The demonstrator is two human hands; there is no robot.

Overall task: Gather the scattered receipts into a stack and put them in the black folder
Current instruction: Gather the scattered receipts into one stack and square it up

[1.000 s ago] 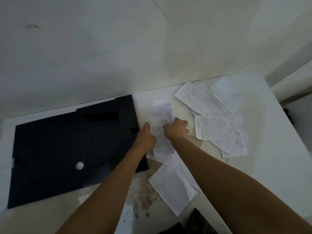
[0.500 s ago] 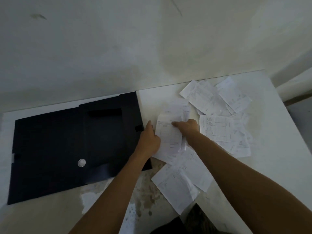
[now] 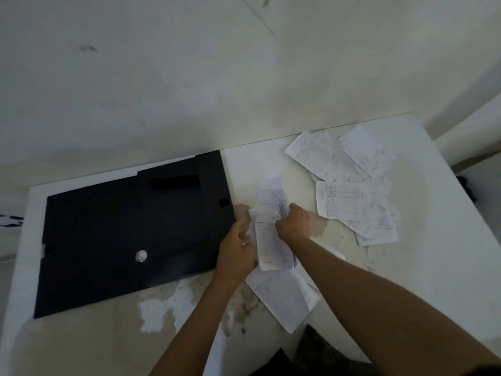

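Black folder (image 3: 130,234) lies flat on the white surface (image 3: 447,240), far left. Just right of it, left hand (image 3: 237,251) holds the stack of receipts (image 3: 271,240) by its left edge. Right hand (image 3: 294,222) grips its right side w/ curled fingers. Loose receipts (image 3: 344,199) lie further right, well apart from the folder.

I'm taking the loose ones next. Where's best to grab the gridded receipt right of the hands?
Pinch the gridded receipt at its left edge, coming from the left, probably with the right hand, now gripping the bundle. It lies flat; that edge rests on bare table, while its right side overlaps other receipts, which might drag along.
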